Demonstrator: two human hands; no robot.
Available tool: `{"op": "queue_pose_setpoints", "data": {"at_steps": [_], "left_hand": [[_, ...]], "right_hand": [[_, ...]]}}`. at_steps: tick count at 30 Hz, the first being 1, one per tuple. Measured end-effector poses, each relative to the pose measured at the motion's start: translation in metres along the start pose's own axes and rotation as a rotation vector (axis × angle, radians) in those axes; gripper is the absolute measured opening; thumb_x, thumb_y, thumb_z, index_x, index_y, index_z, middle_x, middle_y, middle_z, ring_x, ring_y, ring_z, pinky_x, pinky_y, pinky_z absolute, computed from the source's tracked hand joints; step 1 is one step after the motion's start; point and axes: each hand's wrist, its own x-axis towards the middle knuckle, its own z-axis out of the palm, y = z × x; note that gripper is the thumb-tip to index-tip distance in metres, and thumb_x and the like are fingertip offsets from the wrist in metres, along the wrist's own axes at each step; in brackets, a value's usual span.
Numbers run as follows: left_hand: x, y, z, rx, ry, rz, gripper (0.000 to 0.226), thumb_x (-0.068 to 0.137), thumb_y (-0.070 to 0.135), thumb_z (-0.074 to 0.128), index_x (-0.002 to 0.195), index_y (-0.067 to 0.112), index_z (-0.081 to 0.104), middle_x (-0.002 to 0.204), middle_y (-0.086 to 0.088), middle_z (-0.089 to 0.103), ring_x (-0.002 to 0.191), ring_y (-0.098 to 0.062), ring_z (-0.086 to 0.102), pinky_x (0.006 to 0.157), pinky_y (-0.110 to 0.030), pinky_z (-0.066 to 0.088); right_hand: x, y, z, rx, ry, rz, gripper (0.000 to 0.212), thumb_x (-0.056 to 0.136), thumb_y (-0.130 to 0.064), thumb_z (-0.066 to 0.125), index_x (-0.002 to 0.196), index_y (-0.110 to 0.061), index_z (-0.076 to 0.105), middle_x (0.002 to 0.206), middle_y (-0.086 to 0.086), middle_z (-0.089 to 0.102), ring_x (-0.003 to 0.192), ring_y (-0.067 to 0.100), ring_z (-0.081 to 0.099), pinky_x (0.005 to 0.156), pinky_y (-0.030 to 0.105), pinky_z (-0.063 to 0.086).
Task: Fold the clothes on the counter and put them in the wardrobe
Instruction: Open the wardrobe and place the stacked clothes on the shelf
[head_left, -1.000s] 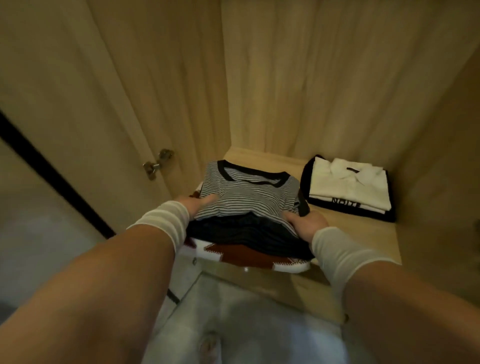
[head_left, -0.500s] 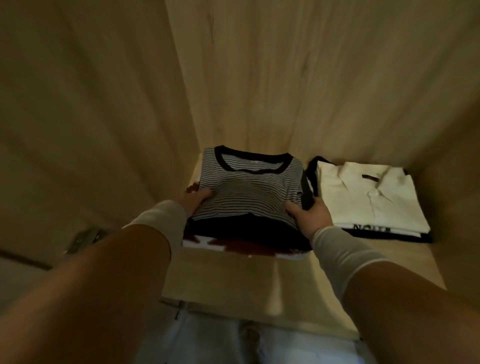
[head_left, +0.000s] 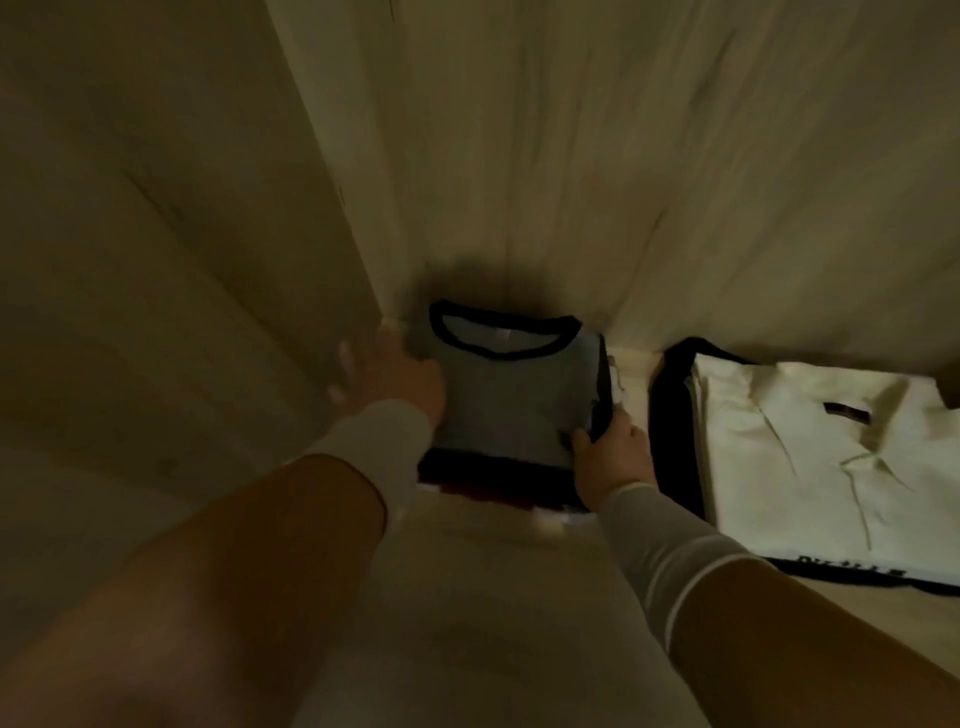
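Since half a second ago the stack of folded clothes (head_left: 511, 415) has gone deeper, now sitting in the back left corner of the wardrobe shelf (head_left: 467, 597), and the view is closer and darker. Left hand (head_left: 395, 382) lies at the stack's left edge, against the wardrobe's left wall (head_left: 182, 260); it is smeared by blur, fingers look spread and fairly straight, likely pressing rather than gripping. Right hand (head_left: 610, 452) holds the stack's right front corner, thumb on top of the striped shirt (head_left: 519, 395), fingers curled round the side. Both wrists in white sleeves. Striped shirt with dark collar band tops the stack; below it a dark layer, then a red and white piece (head_left: 498, 496) showing at the front edge. Stack rests on the shelf, its back near the rear panel (head_left: 623, 182). Just right of the right hand, apart from the stack, lies a folded white collared shirt (head_left: 810, 457) on a black garment (head_left: 672, 415), lettering at its front edge unreadable.
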Motion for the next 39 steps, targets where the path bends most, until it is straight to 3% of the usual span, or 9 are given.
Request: {"op": "queue_pose_setpoints", "data": {"at_steps": [2,4,6,8,11,20,29,32,39], "left_hand": [[-0.012,0.014,0.021,0.148,-0.044,0.364,0.066,0.1,0.046,0.032,0.155,0.024,0.003,0.162,0.002,-0.005,0.149,-0.022,-0.008,0.119,-0.05,0.002],[-0.02,0.015,0.04,0.327,-0.205,0.543,0.066,0.098,0.057,0.024,0.154,0.03,0.0,0.162,0.006,-0.01,0.148,-0.021,-0.012,0.117,-0.056,-0.003],[-0.022,0.001,0.059,0.444,-0.237,0.507,0.068,0.096,0.063,0.016,0.153,0.033,-0.006,0.16,0.008,-0.017,0.147,-0.022,-0.017,0.116,-0.059,-0.006],[-0.025,-0.008,0.071,0.47,-0.207,0.454,0.068,0.095,0.064,0.013,0.152,0.035,-0.012,0.159,0.008,-0.023,0.146,-0.024,-0.021,0.113,-0.062,-0.011],[-0.031,-0.008,0.081,0.491,-0.177,0.424,0.067,0.095,0.064,0.012,0.15,0.036,-0.016,0.157,0.008,-0.029,0.144,-0.026,-0.027,0.107,-0.065,-0.016],[-0.022,-0.006,0.067,0.509,-0.304,0.41,0.068,0.095,0.065,0.014,0.151,0.037,-0.013,0.157,0.01,-0.027,0.145,-0.022,-0.024,0.112,-0.064,-0.011],[-0.123,0.003,-0.003,0.447,-0.279,0.435,0.066,0.1,0.056,0.023,0.153,0.034,-0.009,0.16,0.007,-0.02,0.147,-0.022,-0.018,0.117,-0.057,-0.002],[-0.176,-0.01,-0.03,0.389,-0.225,0.449,0.064,0.101,0.05,0.028,0.153,0.034,-0.005,0.161,0.008,-0.017,0.148,-0.021,-0.016,0.117,-0.056,0.001],[-0.334,-0.066,-0.107,0.335,-0.084,0.52,0.062,0.102,0.044,0.025,0.153,0.031,-0.008,0.16,0.008,-0.018,0.148,-0.016,-0.014,0.117,-0.053,-0.002]], "right_hand": [[-0.005,-0.013,0.003,-0.102,0.164,-0.098,0.056,0.1,-0.034,0.043,0.15,-0.021,0.023,0.157,0.004,0.022,0.142,0.03,0.025,0.112,0.056,0.027],[-0.011,-0.027,0.006,-0.207,0.248,-0.324,0.055,0.099,-0.035,0.042,0.15,-0.021,0.026,0.159,0.001,0.018,0.146,0.025,0.014,0.115,0.055,0.018],[-0.011,-0.034,0.014,-0.404,0.13,-0.461,0.058,0.101,-0.042,0.033,0.153,-0.022,0.018,0.162,0.0,0.01,0.149,0.024,0.002,0.117,0.055,0.011],[-0.005,-0.027,0.022,-0.537,-0.025,-0.409,0.06,0.102,-0.046,0.023,0.155,-0.024,0.006,0.163,-0.004,0.0,0.149,0.023,-0.009,0.118,0.057,0.005],[0.006,-0.014,0.027,-0.596,-0.114,-0.316,0.064,0.102,-0.051,0.016,0.155,-0.025,-0.009,0.162,-0.01,-0.014,0.147,0.024,-0.02,0.119,0.055,-0.001],[0.002,-0.021,0.011,-0.759,-0.175,-0.32,0.074,0.096,-0.063,0.015,0.155,-0.025,-0.011,0.162,0.002,-0.018,0.147,0.033,-0.016,0.117,0.059,0.0],[-0.095,-0.031,-0.05,-0.612,-0.093,-0.488,0.067,0.1,-0.049,0.034,0.155,-0.027,0.004,0.163,0.002,-0.005,0.149,0.03,-0.008,0.117,0.055,0.01],[-0.153,-0.028,-0.066,-0.601,-0.003,-0.547,0.063,0.1,-0.043,0.039,0.154,-0.026,0.011,0.163,0.003,0.002,0.149,0.03,-0.003,0.117,0.054,0.013],[-0.329,0.008,-0.093,-0.596,0.069,-0.617,0.063,0.102,-0.037,0.037,0.155,-0.025,0.006,0.164,0.002,-0.004,0.15,0.027,-0.004,0.118,0.049,0.012]]}}
